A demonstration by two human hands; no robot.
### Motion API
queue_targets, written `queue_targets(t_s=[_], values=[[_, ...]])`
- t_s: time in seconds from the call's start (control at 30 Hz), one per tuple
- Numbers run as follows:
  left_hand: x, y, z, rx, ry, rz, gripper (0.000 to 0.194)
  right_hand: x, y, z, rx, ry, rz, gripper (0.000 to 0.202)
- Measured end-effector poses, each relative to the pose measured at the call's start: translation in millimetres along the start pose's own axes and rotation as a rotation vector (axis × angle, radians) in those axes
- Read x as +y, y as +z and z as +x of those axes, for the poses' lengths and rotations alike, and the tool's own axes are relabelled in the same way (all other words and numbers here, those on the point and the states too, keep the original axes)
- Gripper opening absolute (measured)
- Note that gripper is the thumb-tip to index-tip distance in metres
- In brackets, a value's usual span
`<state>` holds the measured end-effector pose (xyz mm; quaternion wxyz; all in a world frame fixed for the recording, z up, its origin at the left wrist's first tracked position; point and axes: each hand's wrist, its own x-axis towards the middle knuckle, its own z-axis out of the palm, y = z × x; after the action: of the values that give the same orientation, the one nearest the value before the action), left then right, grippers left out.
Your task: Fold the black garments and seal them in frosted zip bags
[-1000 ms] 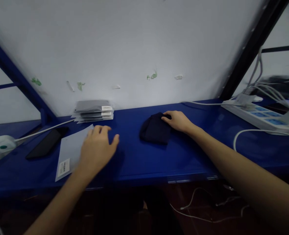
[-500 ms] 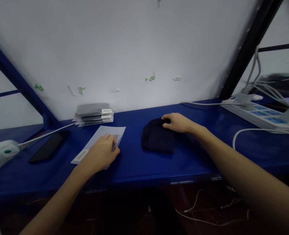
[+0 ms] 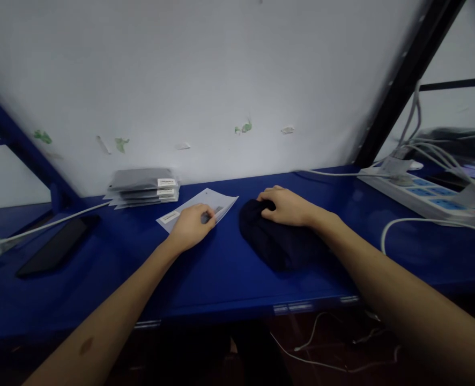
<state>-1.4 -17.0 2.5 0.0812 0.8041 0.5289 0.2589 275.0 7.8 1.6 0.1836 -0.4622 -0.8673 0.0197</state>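
Left hand point(image 3: 192, 225): fingers curled inward, thumb tip close to the forefinger, with a gray bag point(image 3: 206, 199) gripped at its near edge. Bag position: left of center on the surface point(image 3: 221, 281), slanted, white label point(image 3: 170, 216) toward its left end, layered edge toward the right.

Right hand point(image 3: 288, 207): partly closed, fingers arched, thumb opposed with a narrow gap to the forefinger. In grip: upper part of a dark folded cloth point(image 3: 280, 246), bunched beneath the fingers. Cloth position: just right of center on the surface, well back from its front edge. Bag and cloth: near each other, apart, with bare blue surface between.

Surroundings: a stack of gray bags point(image 3: 141, 181) near the rear edge, left of center, labels at the right ends; a black flat object point(image 3: 58, 246) toward the left end; a white power strip point(image 3: 428, 197) near the rear right corner, with white cables point(image 3: 446, 155) above and across it.
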Motion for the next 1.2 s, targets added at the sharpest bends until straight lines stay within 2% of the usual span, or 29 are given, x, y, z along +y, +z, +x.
queue_targets(t_s=[0.17,0.33,0.47,0.57,0.63,0.7,0.77,0.9,1.1,1.2], values=[[-6.7,1.3,0.9,0.001,-0.006,-0.088,0.011,-16.2,-3.4,-2.4,0.03,-0.082,0.087,0.023],[3.2,0.0,-4.7,-0.021,-0.02,-0.153,0.011,-35.7,-4.5,-3.3,0.234,-0.172,0.032,0.025],[17.5,-0.3,-9.9,-0.043,-0.075,-0.133,0.013,-55.2,2.2,-1.1,0.396,-0.246,-0.042,0.028],[25.5,-0.1,-12.4,-0.055,-0.112,-0.122,0.013,-67.5,10.9,1.3,0.471,-0.309,-0.132,0.029],[28.1,0.1,-13.1,-0.056,-0.115,-0.154,0.012,-72.9,15.7,2.6,0.489,-0.272,-0.185,0.028],[29.1,0.7,-13.2,-0.046,-0.119,-0.19,0.012,-75.8,18.0,3.2,0.458,-0.198,-0.187,0.028],[28.8,1.5,-13.3,-0.036,-0.131,-0.223,0.013,-76.8,17.7,3.2,0.363,-0.165,-0.112,0.027],[26.3,3.4,-13.0,-0.019,-0.151,-0.315,0.015,-77.6,13.3,0.9,0.172,-0.254,0.068,0.015],[24.7,4.4,-10.7,0.003,-0.312,-0.504,0.019,-82.3,10.2,-4.4,0.143,-0.291,0.178,0.008],[24.4,4.6,-9.5,0.055,-0.367,-0.572,0.016,-84.3,10.6,-5.1,0.102,-0.292,0.184,0.006]])
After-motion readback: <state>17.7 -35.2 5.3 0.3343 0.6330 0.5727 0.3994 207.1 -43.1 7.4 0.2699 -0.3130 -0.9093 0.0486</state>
